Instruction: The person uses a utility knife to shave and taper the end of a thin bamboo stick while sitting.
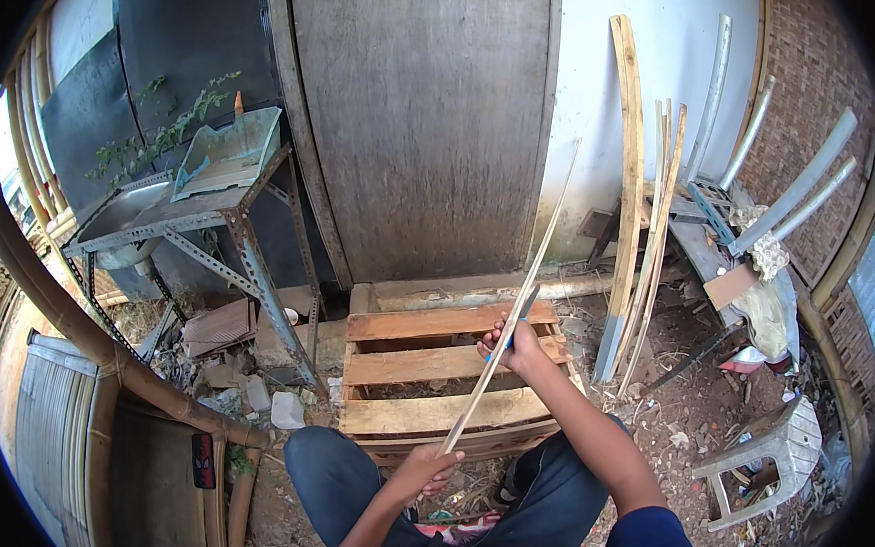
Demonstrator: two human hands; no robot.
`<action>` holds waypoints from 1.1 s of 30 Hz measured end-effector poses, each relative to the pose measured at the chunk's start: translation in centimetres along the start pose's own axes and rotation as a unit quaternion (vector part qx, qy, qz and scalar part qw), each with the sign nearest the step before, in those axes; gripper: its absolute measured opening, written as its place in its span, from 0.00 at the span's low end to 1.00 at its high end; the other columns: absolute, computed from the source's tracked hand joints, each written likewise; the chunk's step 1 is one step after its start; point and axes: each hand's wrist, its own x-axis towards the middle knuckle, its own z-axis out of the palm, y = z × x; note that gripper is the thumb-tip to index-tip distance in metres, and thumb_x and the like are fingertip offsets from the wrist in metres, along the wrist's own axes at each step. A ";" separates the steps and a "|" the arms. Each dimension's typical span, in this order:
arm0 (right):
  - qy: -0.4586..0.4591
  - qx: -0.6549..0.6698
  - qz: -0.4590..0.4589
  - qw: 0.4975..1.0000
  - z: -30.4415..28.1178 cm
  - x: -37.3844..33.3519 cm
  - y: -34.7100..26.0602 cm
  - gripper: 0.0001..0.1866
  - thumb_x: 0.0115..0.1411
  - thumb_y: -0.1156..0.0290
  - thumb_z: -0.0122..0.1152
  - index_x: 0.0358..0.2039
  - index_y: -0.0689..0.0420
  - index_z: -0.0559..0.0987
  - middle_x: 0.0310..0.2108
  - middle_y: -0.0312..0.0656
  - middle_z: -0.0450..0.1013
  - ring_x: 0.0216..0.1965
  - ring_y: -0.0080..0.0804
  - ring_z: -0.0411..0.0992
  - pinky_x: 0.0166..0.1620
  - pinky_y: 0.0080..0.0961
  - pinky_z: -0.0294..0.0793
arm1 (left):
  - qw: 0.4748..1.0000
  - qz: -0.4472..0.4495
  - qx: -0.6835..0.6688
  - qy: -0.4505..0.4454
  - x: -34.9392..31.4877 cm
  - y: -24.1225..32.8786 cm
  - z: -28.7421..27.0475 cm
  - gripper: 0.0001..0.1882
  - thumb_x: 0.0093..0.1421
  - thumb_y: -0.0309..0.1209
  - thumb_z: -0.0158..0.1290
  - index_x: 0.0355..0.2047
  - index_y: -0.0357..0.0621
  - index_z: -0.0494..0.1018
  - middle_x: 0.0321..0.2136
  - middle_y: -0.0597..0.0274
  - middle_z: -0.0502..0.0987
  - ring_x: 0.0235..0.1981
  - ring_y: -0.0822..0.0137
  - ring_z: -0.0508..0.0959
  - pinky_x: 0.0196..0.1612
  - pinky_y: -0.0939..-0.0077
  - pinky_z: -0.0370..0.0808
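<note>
A long, thin pale strip, apparently bamboo or wood point(485, 382), slants up and away from my lap toward the grey door. My left hand point(425, 473) is closed round its lower end, between my knees. Farther up, my right hand point(513, 345) is closed on a knife whose dark blade point(529, 301) points up and away beside the strip. A bit of blue shows at the fist, and the strip passes right against these fingers. Beneath both hands stands a low slatted wooden pallet point(432, 366), just ahead of my knees.
Several wooden lengths point(627, 185) lean on the white wall at right. Beyond them is an upturned table with metal legs point(707, 200). A broken plastic stool point(772, 459) lies at right. At left are a metal-framed stand point(211, 210), a bamboo pole point(151, 376) and rubble point(287, 410).
</note>
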 end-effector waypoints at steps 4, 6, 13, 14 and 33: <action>0.026 0.050 -0.109 0.992 -1.7 -2.6 4.7 0.18 0.64 0.56 0.45 0.35 0.59 0.72 0.20 0.40 0.67 0.23 0.33 0.68 0.34 0.38 0.74 | 0.997 -0.041 -0.068 -0.002 -2.8 -1.8 0.3 0.15 0.63 0.34 0.49 0.23 0.46 0.58 0.10 0.76 0.57 0.07 0.85 0.55 0.08 0.88 0.50; 0.026 0.031 -0.135 0.990 -4.4 -3.4 7.8 0.18 0.65 0.55 0.45 0.37 0.60 0.72 0.20 0.39 0.67 0.22 0.32 0.67 0.32 0.37 0.73 | 0.993 -0.068 -0.097 -0.011 -3.7 -2.3 1.1 0.16 0.64 0.34 0.48 0.21 0.47 0.58 0.11 0.75 0.57 0.08 0.85 0.55 0.09 0.89 0.51; 0.110 0.003 -0.179 0.978 -8.4 -4.6 13.9 0.20 0.65 0.54 0.43 0.38 0.60 0.72 0.18 0.36 0.63 0.19 0.27 0.63 0.27 0.31 0.68 | 0.976 -0.117 -0.178 -0.054 -5.2 -5.5 1.0 0.14 0.66 0.32 0.44 0.23 0.46 0.57 0.14 0.76 0.57 0.10 0.87 0.55 0.11 0.91 0.52; 0.109 0.003 -0.177 0.978 -8.5 -4.4 13.9 0.20 0.65 0.54 0.43 0.38 0.60 0.72 0.18 0.36 0.63 0.19 0.27 0.63 0.27 0.31 0.68 | 0.976 -0.116 -0.179 -0.052 -5.2 -5.6 1.0 0.14 0.66 0.32 0.44 0.23 0.46 0.57 0.14 0.76 0.57 0.10 0.87 0.55 0.11 0.91 0.52; 0.104 -0.224 -0.167 0.954 -11.9 -7.0 15.5 0.12 0.62 0.65 0.49 0.29 0.61 0.74 0.12 0.33 0.63 0.10 0.18 0.57 0.14 0.17 0.54 | 0.979 -0.087 -0.162 -0.089 -1.4 5.7 0.4 0.05 0.65 0.31 0.44 0.35 0.44 0.63 0.14 0.74 0.58 0.07 0.83 0.57 0.08 0.89 0.55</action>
